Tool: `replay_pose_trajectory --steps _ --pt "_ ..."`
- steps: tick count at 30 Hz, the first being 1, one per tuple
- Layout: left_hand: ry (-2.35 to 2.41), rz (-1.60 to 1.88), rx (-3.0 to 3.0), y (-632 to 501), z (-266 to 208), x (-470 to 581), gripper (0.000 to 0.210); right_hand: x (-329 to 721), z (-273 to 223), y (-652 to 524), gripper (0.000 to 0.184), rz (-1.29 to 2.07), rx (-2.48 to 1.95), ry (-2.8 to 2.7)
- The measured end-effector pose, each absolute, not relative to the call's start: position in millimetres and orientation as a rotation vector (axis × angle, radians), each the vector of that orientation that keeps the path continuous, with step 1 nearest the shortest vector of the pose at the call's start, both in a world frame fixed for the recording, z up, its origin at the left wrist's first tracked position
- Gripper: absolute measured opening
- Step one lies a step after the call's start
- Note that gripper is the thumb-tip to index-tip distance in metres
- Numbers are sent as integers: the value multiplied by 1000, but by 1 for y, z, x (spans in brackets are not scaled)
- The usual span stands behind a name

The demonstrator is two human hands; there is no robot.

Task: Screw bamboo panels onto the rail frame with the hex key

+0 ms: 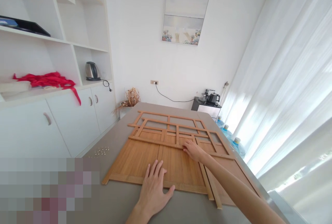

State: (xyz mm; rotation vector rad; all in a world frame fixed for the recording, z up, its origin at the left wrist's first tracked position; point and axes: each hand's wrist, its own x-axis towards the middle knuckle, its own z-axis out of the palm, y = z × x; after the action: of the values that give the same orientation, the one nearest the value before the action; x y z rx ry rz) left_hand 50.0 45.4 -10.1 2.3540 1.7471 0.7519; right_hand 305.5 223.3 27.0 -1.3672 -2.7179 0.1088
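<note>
My left hand lies with its fingers spread over the near edge of a brown wooden panel, holding nothing. At the near rail of a wooden lattice frame, my right hand has its fingers bent round the wood; the fingertips are partly hidden. This frame overlaps the far part of the panel. Behind it, a second lattice frame lies partly underneath. To the right is another, paler brown panel, with my right forearm passing over it.
Several small metallic pieces lie on the grey table left of the panel. White cabinets stand along the left. Water bottles are on the floor by the curtain at right. A small stand holds kettles beyond the table.
</note>
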Motion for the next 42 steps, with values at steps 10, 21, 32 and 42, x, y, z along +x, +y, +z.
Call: replay_pose_trajectory --steps 10,21,32,42 --pt "1743 773 2381 52 -18 48 60 307 80 230 32 70 -1376 -2736" --pt "1003 528 2519 53 18 184 65 339 128 147 21 -522 -1486 -2563" --pt "1105 257 2692 78 11 226 95 399 203 22 23 -937 -1237 -2442" --pt "1113 353 2599 68 5 206 94 433 234 -31 22 -1137 -1327 -2286"
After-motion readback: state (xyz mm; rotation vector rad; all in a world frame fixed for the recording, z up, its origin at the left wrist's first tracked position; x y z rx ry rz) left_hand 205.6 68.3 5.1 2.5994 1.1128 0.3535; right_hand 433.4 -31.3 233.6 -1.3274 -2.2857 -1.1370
